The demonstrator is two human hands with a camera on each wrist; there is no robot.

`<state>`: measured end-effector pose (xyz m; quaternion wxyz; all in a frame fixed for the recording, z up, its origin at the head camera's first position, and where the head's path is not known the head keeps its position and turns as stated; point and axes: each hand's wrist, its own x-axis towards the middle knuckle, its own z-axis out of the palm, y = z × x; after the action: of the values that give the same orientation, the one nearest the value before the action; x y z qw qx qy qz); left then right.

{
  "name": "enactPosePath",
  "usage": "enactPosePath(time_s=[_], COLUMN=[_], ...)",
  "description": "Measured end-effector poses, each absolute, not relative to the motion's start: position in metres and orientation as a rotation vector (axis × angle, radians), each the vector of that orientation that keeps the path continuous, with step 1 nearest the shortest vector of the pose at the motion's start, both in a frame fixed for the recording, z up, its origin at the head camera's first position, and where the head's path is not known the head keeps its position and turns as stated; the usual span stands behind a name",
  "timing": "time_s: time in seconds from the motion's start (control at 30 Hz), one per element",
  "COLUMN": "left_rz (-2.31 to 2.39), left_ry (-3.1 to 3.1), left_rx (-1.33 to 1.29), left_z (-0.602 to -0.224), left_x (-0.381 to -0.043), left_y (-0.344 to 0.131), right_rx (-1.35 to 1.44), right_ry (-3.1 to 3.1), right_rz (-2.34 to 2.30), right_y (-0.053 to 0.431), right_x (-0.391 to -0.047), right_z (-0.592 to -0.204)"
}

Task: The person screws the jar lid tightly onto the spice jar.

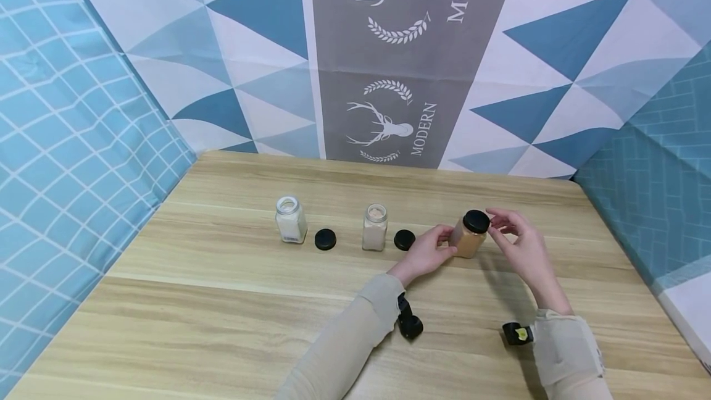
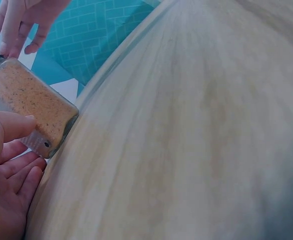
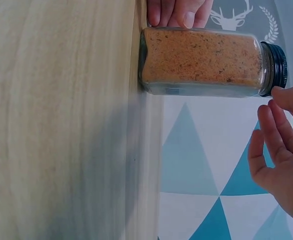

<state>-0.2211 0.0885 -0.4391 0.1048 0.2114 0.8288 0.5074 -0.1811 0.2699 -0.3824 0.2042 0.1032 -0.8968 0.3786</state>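
Note:
A glass jar (image 1: pixel 469 242) of orange-brown, speckled seasoning stands upright on the table, its black lid (image 1: pixel 476 221) on top. My left hand (image 1: pixel 428 254) holds the jar low down from its left side; the left wrist view shows the thumb on one face. To the right of the lid is my right hand (image 1: pixel 518 241), fingers loosely bent. In the right wrist view its thumb (image 3: pixel 289 97) meets the lid's edge, while the other fingers sit beside the lid rather than around it.
Left of my hands stand two uncovered glass jars, one with white contents (image 1: pixel 291 222) and one with pale pinkish contents (image 1: pixel 374 228). A black lid (image 1: pixel 325 239) lies beside the first, and another lid (image 1: pixel 404 239) beside the second. Patterned cloth hangs behind the wooden table (image 1: pixel 222 313).

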Motion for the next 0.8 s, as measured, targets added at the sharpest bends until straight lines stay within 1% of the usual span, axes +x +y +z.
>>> enactPosePath(time_s=[0.37,0.8], left_rz=[1.495,1.488], left_ry=[2.444,2.453], left_rx=[0.629,0.632], left_z=[-0.4392,-0.4384], left_x=[-0.2203,-0.2206], left_y=[0.0884,0.0886], right_rx=[0.495,0.471], right_ry=[-2.482,-2.519], right_rz=[1.265,1.192], right_y=[0.2715,0.2696], right_x=[-0.1822,-0.1790], right_z=[-0.3834,-0.3801])
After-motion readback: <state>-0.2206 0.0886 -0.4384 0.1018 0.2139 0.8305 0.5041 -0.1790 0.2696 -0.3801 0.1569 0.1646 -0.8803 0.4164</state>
